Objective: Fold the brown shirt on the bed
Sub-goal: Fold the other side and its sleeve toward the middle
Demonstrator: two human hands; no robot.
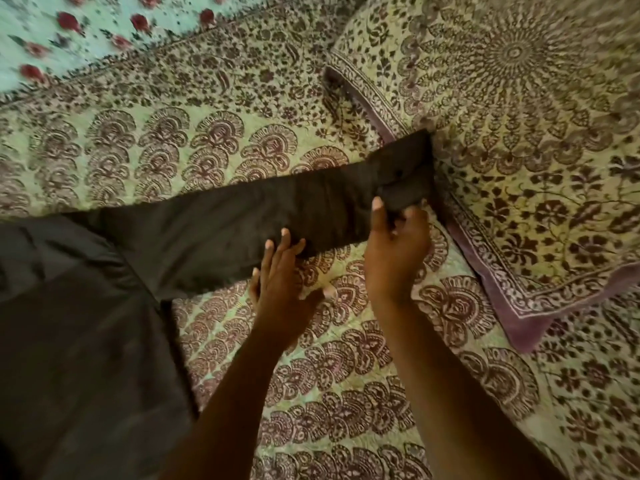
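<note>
The brown shirt (pixel 79 341) lies flat on the patterned bed cover (pixel 207 140), its body at the lower left. One long sleeve stretches up and to the right, and its cuff end touches the pillow's edge. My right hand (pixel 394 251) pinches the sleeve near the cuff, thumb on top and fingers curled under the cloth. My left hand (pixel 280 282) lies with straight fingers touching the sleeve's lower edge near its middle, holding nothing.
A large pillow (pixel 519 133) in a matching print with a purple border fills the upper right. A light green cloth with red flowers (pixel 52 29) lies at the top left. Bed cover shows below the sleeve, between my arms.
</note>
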